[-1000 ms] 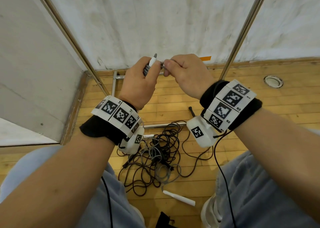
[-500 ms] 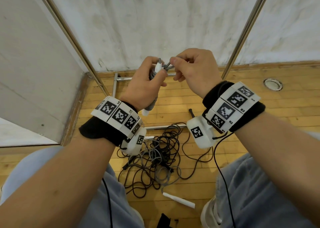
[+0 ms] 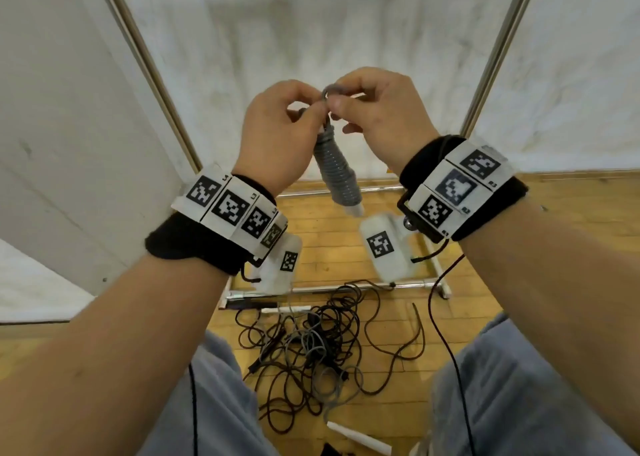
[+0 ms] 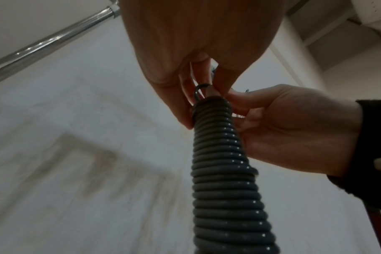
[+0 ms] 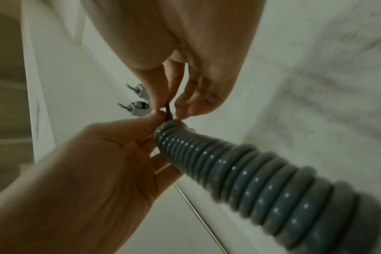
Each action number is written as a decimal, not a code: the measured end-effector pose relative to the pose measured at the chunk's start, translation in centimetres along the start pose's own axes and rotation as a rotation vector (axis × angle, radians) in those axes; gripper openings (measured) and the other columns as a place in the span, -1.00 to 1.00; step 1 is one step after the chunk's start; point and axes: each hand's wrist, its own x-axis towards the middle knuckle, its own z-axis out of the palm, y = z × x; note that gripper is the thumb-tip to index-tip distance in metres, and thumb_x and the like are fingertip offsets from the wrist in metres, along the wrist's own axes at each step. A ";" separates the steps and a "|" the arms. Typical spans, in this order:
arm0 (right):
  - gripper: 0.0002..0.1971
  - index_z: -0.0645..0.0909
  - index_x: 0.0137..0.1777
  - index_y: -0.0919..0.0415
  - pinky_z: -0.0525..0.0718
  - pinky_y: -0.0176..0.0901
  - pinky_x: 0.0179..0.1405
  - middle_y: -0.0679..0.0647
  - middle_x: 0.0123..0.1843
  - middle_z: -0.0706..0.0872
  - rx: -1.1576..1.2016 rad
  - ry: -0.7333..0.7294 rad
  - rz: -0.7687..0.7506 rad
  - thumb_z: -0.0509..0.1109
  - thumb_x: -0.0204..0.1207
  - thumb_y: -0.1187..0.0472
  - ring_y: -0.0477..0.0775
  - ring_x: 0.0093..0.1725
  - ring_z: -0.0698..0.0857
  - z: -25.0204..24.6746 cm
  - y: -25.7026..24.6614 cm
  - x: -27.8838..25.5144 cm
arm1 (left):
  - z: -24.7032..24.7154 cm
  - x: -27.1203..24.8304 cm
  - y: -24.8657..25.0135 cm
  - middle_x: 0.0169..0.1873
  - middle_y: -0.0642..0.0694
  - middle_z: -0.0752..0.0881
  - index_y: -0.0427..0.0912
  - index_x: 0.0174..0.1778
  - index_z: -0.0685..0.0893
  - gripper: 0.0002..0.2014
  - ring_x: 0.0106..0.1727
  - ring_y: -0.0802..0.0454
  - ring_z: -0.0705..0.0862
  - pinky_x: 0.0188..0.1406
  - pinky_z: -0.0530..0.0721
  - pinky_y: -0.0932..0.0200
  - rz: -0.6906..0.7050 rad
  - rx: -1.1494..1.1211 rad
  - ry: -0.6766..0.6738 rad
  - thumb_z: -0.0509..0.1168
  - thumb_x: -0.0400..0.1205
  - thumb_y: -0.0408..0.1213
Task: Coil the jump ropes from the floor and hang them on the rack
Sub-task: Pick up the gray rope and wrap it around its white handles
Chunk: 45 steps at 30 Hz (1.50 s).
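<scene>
Your left hand [image 3: 273, 136] and right hand [image 3: 377, 116] pinch the top loop of a coiled grey rope [image 3: 337, 175], hanging above tangled ropes [image 3: 311, 344] on the floor [image 3: 554, 247].

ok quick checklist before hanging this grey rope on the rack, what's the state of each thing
1. Grey coiled rope wound tight round its handles: ok, turns sit close with no slack.
2. Loop at the top ready for hanging: cannot tell, fingers cover most of it.
3. Left hand pinching the top of the bundle: ok.
4. Right hand pinching the loop: ok.
5. Rack hooks in reach: cannot tell, seen only past the fingers in the right wrist view.
6. Ropes on the floor coiled: not ok, a tangled pile lies between the person's knees.
</scene>
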 end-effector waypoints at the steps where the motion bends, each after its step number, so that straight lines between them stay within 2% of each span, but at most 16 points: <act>1: -0.90 0.67 -0.15 0.18 0.71 -0.16 -0.17 0.03 -0.20 0.71 -0.004 0.021 -0.023 0.41 0.50 0.38 -0.07 -0.20 0.68 0.0 -1.1 0.5 | -0.5 0.6 0.9 -0.31 0.06 0.73 -0.01 -0.22 0.65 -0.88 -0.31 0.17 0.72 -0.19 0.76 0.11 0.020 0.007 0.017 0.33 0.62 -0.30; 3: -0.88 0.70 -0.16 0.21 0.70 -0.14 -0.11 0.07 -0.24 0.73 0.010 0.073 -0.073 0.41 0.47 0.42 -0.03 -0.21 0.68 0.1 -3.3 1.4 | -1.7 1.8 2.6 -0.33 0.13 0.70 -0.03 -0.21 0.64 -0.88 -0.33 0.21 0.70 -0.17 0.75 0.09 0.068 0.044 0.059 0.32 0.63 -0.30; 7: -0.88 0.75 -0.13 0.26 0.72 -0.17 -0.06 0.03 -0.28 0.75 0.017 0.141 -0.141 0.41 0.45 0.43 -0.06 -0.27 0.68 0.8 -7.5 3.4 | -4.0 4.4 5.7 -0.31 0.15 0.69 -0.10 -0.15 0.66 -0.92 -0.18 0.06 0.74 -0.07 0.72 0.09 0.156 0.127 0.161 0.29 0.63 -0.31; 9: -0.85 0.77 -0.03 0.29 0.73 -0.19 -0.06 0.01 -0.26 0.77 -0.014 0.139 -0.179 0.42 0.46 0.41 -0.09 -0.28 0.69 0.9 -9.7 4.7 | -5.5 5.8 7.0 -0.29 0.12 0.69 -0.12 -0.14 0.67 -0.91 -0.16 0.07 0.72 -0.10 0.70 0.19 0.187 0.150 0.206 0.27 0.63 -0.32; 12: -0.84 0.78 -0.03 0.28 0.71 -0.27 -0.13 -0.06 -0.32 0.73 -0.032 0.115 -0.223 0.40 0.46 0.41 -0.15 -0.33 0.68 1.4 -12.6 6.7 | -7.6 7.8 8.5 -0.28 0.13 0.67 -0.15 -0.12 0.69 -0.90 -0.22 0.21 0.64 -0.22 0.57 0.46 0.244 0.222 0.271 0.26 0.63 -0.32; 14: -0.83 0.77 -0.02 0.29 0.71 -0.26 -0.12 -0.05 -0.33 0.73 -0.015 0.099 -0.249 0.36 0.49 0.42 -0.13 -0.33 0.69 2.0 -14.3 8.2 | -9.0 9.2 9.4 -0.29 0.13 0.68 -0.14 -0.14 0.69 -0.90 -0.26 0.28 0.63 -0.27 0.53 0.51 0.253 0.223 0.298 0.26 0.63 -0.32; 17: -0.81 0.68 0.09 0.35 0.72 -0.24 -0.14 0.06 -0.33 0.72 0.035 0.100 -0.281 0.33 0.52 0.45 -0.09 -0.35 0.68 3.0 -16.5 10.4 | -10.9 11.4 10.7 -0.27 0.13 0.69 -0.07 -0.12 0.67 -0.88 -0.30 0.29 0.66 -0.30 0.58 0.47 0.276 0.176 0.326 0.26 0.61 -0.37; 19: -0.92 0.62 -0.07 0.31 0.71 -0.26 -0.26 0.11 -0.36 0.71 0.094 0.117 -0.283 0.38 0.49 0.46 -0.07 -0.42 0.68 3.6 -17.8 12.1 | -12.1 13.0 11.5 -0.26 0.12 0.69 -0.04 -0.10 0.67 -0.85 -0.34 0.29 0.68 -0.32 0.60 0.45 0.288 0.147 0.355 0.27 0.58 -0.39; 21: -0.84 0.55 -0.24 0.24 0.69 -0.29 -0.37 0.11 -0.39 0.70 0.132 0.137 -0.293 0.43 0.45 0.46 -0.09 -0.48 0.67 4.1 -19.2 13.9 | -13.2 14.8 12.1 -0.25 0.11 0.70 -0.05 -0.11 0.69 -0.86 -0.29 0.24 0.70 -0.27 0.63 0.38 0.281 0.118 0.393 0.29 0.57 -0.38; 25: -0.81 0.57 -0.31 0.19 0.73 -0.22 -0.33 0.09 -0.39 0.72 0.110 0.147 -0.348 0.44 0.46 0.42 -0.05 -0.46 0.69 5.4 -21.9 17.5 | -15.6 18.2 13.0 -0.33 0.19 0.71 0.04 -0.28 0.71 -0.86 -0.25 0.29 0.66 -0.22 0.62 0.40 0.298 0.084 0.486 0.35 0.56 -0.29; 28: -0.76 0.57 -0.35 0.15 0.73 -0.23 -0.37 0.09 -0.38 0.72 0.082 0.141 -0.370 0.40 0.49 0.42 -0.04 -0.45 0.68 6.7 -23.6 20.1 | -17.4 20.6 13.4 -0.40 0.13 0.74 0.03 -0.38 0.73 -0.81 -0.32 0.17 0.70 -0.24 0.68 0.27 0.304 0.026 0.519 0.38 0.54 -0.27; 31: -0.75 0.57 -0.38 0.14 0.67 -0.26 -0.43 0.11 -0.38 0.71 0.057 0.162 -0.382 0.40 0.49 0.41 -0.04 -0.46 0.69 8.1 -24.6 22.3 | -18.9 22.7 13.3 -0.42 0.10 0.75 -0.01 -0.38 0.78 -0.83 -0.36 0.19 0.65 -0.27 0.66 0.21 0.305 0.021 0.565 0.39 0.52 -0.29; 32: -0.74 0.57 -0.39 0.14 0.67 -0.24 -0.42 0.12 -0.39 0.72 0.044 0.170 -0.389 0.39 0.48 0.42 -0.02 -0.45 0.70 8.5 -24.8 23.0 | -19.3 23.3 13.2 -0.41 0.12 0.75 -0.02 -0.35 0.79 -0.85 -0.35 0.21 0.65 -0.26 0.66 0.22 0.300 0.016 0.577 0.40 0.51 -0.29; 36: -0.75 0.59 -0.42 0.11 0.77 0.17 -0.15 0.20 -0.32 0.76 -0.089 0.200 -0.397 0.38 0.46 0.37 0.24 -0.23 0.77 9.6 -25.5 25.1 | -20.3 25.2 12.9 -0.43 0.18 0.76 0.09 -0.43 0.76 -0.78 -0.38 0.30 0.67 -0.26 0.69 0.29 0.275 0.000 0.581 0.40 0.49 -0.30; 38: -0.75 0.59 -0.44 0.09 0.76 0.20 -0.12 0.19 -0.30 0.77 -0.140 0.217 -0.393 0.38 0.44 0.36 0.26 -0.19 0.77 9.8 -25.8 25.8 | -20.6 25.8 12.8 -0.44 0.17 0.76 0.06 -0.42 0.77 -0.79 -0.37 0.29 0.67 -0.25 0.71 0.26 0.266 0.003 0.569 0.40 0.50 -0.31; 45: -0.76 0.62 -0.40 0.10 0.78 0.14 -0.10 0.21 -0.22 0.79 -0.207 0.230 -0.348 0.35 0.44 0.39 0.23 -0.15 0.78 9.6 -26.0 26.6 | -20.4 26.7 13.1 -0.38 -0.04 0.79 -0.09 -0.37 0.79 -0.86 -0.22 -0.05 0.76 -0.07 0.79 -0.11 0.182 -0.059 0.502 0.41 0.48 -0.36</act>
